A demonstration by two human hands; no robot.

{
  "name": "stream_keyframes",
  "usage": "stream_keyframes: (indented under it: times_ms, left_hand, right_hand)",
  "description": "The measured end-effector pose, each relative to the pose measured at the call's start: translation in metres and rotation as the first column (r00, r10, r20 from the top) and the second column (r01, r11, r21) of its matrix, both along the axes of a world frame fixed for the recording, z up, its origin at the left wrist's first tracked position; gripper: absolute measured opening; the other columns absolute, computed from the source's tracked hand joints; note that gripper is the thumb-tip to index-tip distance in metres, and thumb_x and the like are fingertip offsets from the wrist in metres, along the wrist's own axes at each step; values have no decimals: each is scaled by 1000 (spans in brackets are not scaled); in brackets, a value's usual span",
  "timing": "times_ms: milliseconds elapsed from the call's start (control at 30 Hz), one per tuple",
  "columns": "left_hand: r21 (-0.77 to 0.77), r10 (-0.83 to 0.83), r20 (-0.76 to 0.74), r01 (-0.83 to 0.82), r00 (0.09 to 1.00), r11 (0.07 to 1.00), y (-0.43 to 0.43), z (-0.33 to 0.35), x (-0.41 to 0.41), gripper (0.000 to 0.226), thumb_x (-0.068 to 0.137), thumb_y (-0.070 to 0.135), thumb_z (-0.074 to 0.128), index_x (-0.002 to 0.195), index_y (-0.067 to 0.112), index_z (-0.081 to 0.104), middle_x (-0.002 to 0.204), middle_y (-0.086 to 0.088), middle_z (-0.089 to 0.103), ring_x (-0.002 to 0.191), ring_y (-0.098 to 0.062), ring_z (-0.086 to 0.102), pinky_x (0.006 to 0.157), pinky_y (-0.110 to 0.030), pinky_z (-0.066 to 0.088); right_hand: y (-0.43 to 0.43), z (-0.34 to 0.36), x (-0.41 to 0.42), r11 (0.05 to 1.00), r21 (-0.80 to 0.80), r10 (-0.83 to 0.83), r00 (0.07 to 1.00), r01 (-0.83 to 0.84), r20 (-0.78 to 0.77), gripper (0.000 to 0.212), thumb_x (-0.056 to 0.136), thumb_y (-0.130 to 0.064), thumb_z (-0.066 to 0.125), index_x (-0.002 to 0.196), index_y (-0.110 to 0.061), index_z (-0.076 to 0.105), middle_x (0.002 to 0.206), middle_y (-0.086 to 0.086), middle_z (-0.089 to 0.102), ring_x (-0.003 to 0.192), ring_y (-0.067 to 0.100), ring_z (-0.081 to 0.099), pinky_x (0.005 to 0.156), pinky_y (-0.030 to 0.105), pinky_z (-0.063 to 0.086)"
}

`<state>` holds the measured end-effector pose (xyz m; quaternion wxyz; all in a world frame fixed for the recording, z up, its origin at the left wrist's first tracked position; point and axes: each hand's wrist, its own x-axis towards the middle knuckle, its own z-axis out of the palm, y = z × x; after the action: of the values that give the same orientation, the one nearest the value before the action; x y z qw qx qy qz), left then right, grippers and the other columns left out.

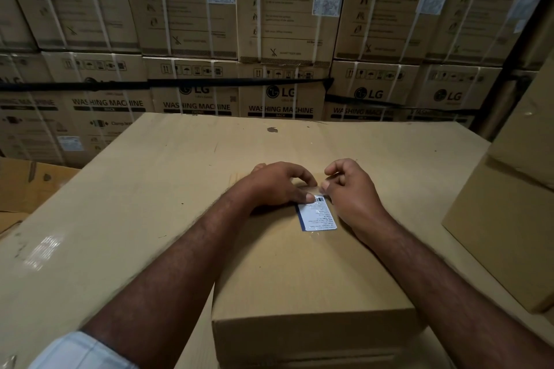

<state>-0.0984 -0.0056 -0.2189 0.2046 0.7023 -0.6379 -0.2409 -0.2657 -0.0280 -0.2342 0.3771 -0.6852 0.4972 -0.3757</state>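
Note:
A small brown cardboard box point(305, 278) sits on a large flat carton top point(150, 189). A white printed label point(317, 217) lies on the box's top under clear tape. My left hand point(275, 184) rests on the box's far end, its thumb tip pressing the label's upper left corner. My right hand point(350, 189) is just right of the label with curled fingers; its thumb and forefinger seem to pinch the clear tape at the label's upper edge.
Stacked washing machine cartons point(269, 39), strapped with white bands, form a wall right behind the carton top. Another brown box point(503, 234) stands at the right edge. More flattened cardboard point(27, 186) lies at the left.

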Motion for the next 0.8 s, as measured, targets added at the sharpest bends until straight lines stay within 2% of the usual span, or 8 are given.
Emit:
stream_keyframes:
  times_ms: [133, 233, 300, 367, 500, 667, 800]
  left_hand:
    - [9, 10, -37, -10, 999, 1000, -6, -6, 4, 17, 78, 51, 78, 89, 43, 69, 102, 17, 68, 119, -23, 51, 103, -45, 44]
    - [-3, 2, -48, -2, 999, 1000, -8, -7, 4, 18, 78, 48, 79, 87, 35, 70, 98, 16, 72, 115, -19, 55, 106, -47, 42]
    - [-6, -2, -39, 2, 999, 1000, -9, -7, 3, 19, 79, 46, 79, 89, 31, 71, 105, 14, 71, 115, -17, 55, 109, -47, 40]
    - [-6, 2, -33, -2, 999, 1000, -8, -6, 3, 20, 80, 45, 79, 91, 30, 71, 119, 11, 69, 120, -17, 52, 111, -46, 37]
    - [-18, -12, -21, 12, 1000, 1000, -6, -5, 2, 22, 83, 47, 77, 95, 30, 71, 128, 10, 65, 121, -16, 51, 112, -45, 34]
    - [-15, -35, -37, 35, 999, 999, -9, -9, 6, 21, 77, 57, 75, 90, 41, 70, 115, 16, 68, 120, -19, 51, 108, -48, 39]
    - [-36, -23, -1, 23, 1000, 999, -11, -9, 5, 20, 81, 52, 75, 91, 35, 72, 128, 12, 64, 122, -18, 48, 111, -45, 34]
  right_hand:
    - [-1, -1, 0, 1000, 1, -4, 999, 4, 46, 26, 71, -30, 56, 84, -52, 53, 74, -17, 69, 87, 18, 69, 99, 58, 45]
    - [-3, -2, -1, 1000, -11, -6, 998, 7, 63, 26, 77, -23, 60, 84, -47, 54, 73, -17, 68, 86, 16, 70, 98, 57, 46]
    - [-4, -3, -3, 1000, -13, -16, 997, 17, 79, 25, 85, -14, 63, 87, -37, 55, 73, -10, 68, 86, 17, 70, 94, 53, 50]
    - [-4, -2, -4, 1000, -2, -7, 994, 8, 112, 25, 89, -5, 63, 88, -29, 55, 79, -4, 66, 86, 19, 70, 85, 44, 55]
    - [-6, 0, -6, 999, -14, 37, 989, -35, 146, 23, 92, 0, 60, 91, -21, 53, 92, 12, 63, 85, 20, 66, 69, 31, 51]
    - [-6, 1, -7, 998, -7, 69, 979, -69, 191, 20, 93, 2, 59, 95, -17, 53, 85, 8, 61, 76, 14, 61, 69, 30, 51]
    - [-5, 2, -6, 997, -25, 81, 974, -78, 211, 21, 92, 4, 59, 95, -16, 52, 82, 7, 60, 74, 13, 61, 68, 30, 50]
